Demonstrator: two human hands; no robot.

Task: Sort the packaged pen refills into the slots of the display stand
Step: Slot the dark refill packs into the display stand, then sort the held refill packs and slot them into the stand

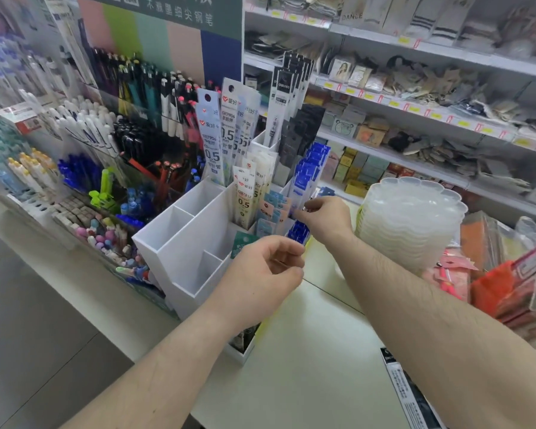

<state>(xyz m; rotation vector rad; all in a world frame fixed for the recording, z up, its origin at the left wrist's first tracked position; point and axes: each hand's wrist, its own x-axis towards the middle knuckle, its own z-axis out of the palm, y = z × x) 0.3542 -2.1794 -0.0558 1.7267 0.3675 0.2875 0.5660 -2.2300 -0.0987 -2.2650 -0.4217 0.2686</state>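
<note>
The packaged pen refills (304,178) stand upright in the right-hand slots of the white display stand (180,243), which sits at the surface's (307,351) left edge; its left slots hold nothing. The right hand (325,219) pinches a blue pack's top. The left hand (260,274) hovers loosely curled, hiding the front slots. A stack of clear trays (412,218) crowds the right.
</note>
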